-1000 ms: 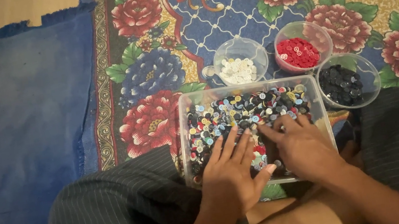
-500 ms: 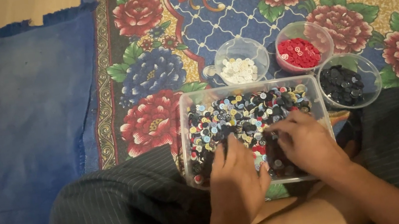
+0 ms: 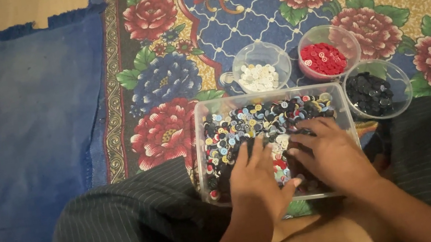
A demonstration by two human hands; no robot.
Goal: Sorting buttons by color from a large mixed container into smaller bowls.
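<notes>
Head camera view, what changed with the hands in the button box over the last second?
Both hands drew a little closer together while sifting the mixed buttons. The left hand closed its spread fingers and lies flat. The right hand curled, then flattened again. No grasp shows. The clear box and the small bowls of white buttons, red buttons and black buttons stayed put.

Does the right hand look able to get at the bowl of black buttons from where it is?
Probably yes: the right hand lies in the mixed-button box, and the bowl of black buttons sits beside it, nothing between.
</notes>
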